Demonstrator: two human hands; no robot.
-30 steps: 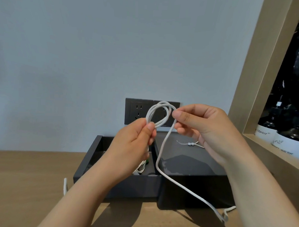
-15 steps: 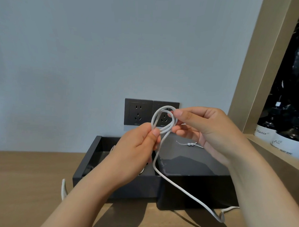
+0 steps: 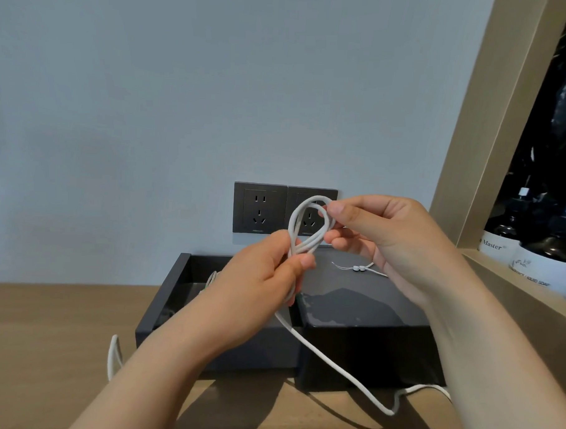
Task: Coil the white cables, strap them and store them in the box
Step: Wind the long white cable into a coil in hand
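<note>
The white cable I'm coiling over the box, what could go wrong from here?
1. The cable's loops are pinched only by the left hand while the right hand feeds the next turn; a loose pinch could let the coil spring open.
2. The loose tail drapes over the box edge and may snag there.
3. The strap lies on the lid behind the hands, so reaching for it could loosen the coil.

Soft even daylight, dim bluish wall [image 3: 150, 111]; faint shadows under box [image 3: 223, 354]; edges bend, right forearm [image 3: 495, 369] blurs.

A home interior: 2 dark wall sockets [image 3: 285, 209] above a wooden countertop [image 3: 43, 333], soap bottles [image 3: 545, 258] shelved to their right.
</note>
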